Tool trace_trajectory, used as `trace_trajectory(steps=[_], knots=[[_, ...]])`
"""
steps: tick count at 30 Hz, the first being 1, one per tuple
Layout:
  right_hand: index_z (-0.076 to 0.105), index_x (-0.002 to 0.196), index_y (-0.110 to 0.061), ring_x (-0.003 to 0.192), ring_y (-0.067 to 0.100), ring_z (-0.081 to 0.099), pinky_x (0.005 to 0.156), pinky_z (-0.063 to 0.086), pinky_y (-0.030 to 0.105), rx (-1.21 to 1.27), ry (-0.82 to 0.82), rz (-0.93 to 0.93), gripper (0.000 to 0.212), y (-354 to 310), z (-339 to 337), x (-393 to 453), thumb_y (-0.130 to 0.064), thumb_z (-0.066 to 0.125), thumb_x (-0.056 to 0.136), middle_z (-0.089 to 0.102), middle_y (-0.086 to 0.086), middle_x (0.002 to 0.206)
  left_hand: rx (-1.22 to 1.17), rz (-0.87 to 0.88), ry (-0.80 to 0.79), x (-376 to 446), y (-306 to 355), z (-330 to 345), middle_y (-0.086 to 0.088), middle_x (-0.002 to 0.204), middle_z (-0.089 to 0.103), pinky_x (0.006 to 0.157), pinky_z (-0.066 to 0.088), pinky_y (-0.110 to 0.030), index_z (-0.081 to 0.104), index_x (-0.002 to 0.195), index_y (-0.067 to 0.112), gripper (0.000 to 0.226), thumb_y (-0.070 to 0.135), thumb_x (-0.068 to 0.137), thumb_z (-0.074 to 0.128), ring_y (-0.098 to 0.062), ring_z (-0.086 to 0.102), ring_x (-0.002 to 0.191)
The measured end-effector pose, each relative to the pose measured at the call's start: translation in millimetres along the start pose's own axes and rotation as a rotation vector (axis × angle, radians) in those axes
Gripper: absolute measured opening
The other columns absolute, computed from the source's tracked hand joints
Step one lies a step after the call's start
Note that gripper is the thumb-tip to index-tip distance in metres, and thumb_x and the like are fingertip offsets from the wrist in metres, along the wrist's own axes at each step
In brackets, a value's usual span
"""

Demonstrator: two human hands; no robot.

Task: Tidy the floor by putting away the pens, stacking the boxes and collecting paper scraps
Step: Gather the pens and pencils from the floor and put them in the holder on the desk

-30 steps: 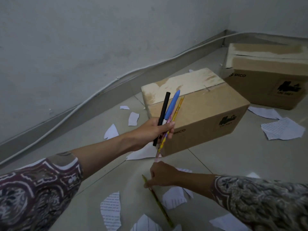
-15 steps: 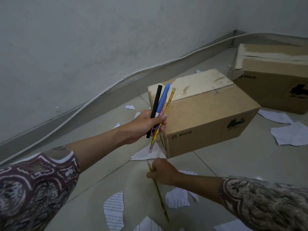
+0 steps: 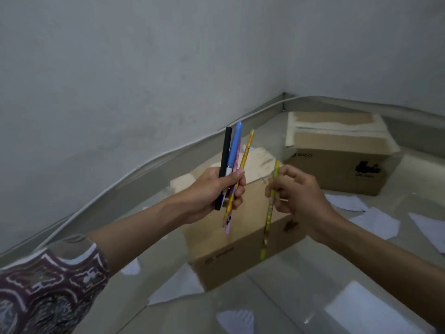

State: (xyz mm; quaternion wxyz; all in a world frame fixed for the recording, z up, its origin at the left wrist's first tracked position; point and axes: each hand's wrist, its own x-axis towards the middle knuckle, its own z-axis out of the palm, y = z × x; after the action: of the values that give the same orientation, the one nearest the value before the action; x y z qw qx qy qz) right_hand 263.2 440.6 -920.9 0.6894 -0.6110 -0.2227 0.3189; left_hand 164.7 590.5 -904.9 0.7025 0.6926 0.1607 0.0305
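Since the earlier frame, our right hand (image 3: 297,191) has lifted the green pencil (image 3: 269,210) off the floor (image 3: 301,285). Our left hand (image 3: 216,191) grips the pens (image 3: 232,153) fanned upright, likely to receive it; the right hand pinches the pencil just beside. Boxes (image 3: 243,239) remain unstacked, paper scraps (image 3: 375,220) scattered near the wall (image 3: 120,80).

Beyond your right hand (image 3: 295,191), far cardboard box (image 3: 337,150) with "PICO" printed faintly on its front, a black logo beside it too blurred to read, below your hands, near box (image 3: 240,249) print illegible.
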Motion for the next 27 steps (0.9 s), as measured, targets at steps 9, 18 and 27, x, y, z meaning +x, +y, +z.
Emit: trace_trajectory(steps=[9,18,27], knots=[[0.066,0.096,0.005,0.059,0.013,0.053,0.05,0.044,0.018,0.161,0.012,0.109,0.022,-116,-78,4,-0.003,0.063,0.076,0.061,0.016,0.083,0.034,-0.119,-0.282,45,82,83,0.001,0.056,0.051,0.047,0.041,-0.021,0.05,0.071,0.014,0.025,0.024,0.094,0.049,-0.012,0.049,0.05],[0.069,0.09,0.006,0.066,0.018,0.047,0.065,0.044,0.024,0.258,0.219,0.226,0.038,-259,-127,-42,-0.016,0.076,0.06,0.059,0.02,0.084,0.067,-0.205,-0.568,48,232,154,0.002,0.053,0.045,0.041,0.037,-0.021,0.053,0.079,0.01,0.027,0.036,0.089,0.053,-0.01,0.041,0.043],[0.064,0.084,0.001,0.051,0.01,0.047,0.042,0.039,0.015,0.34,0.46,0.155,0.005,-430,-176,-118,-0.002,0.063,0.08,0.06,0.007,0.066,0.214,0.071,-0.459,34,392,255,0.001,0.073,0.063,0.057,0.046,-0.015,0.052,0.114,0.021,0.029,0.04,0.095,0.041,-0.002,0.061,0.058]])
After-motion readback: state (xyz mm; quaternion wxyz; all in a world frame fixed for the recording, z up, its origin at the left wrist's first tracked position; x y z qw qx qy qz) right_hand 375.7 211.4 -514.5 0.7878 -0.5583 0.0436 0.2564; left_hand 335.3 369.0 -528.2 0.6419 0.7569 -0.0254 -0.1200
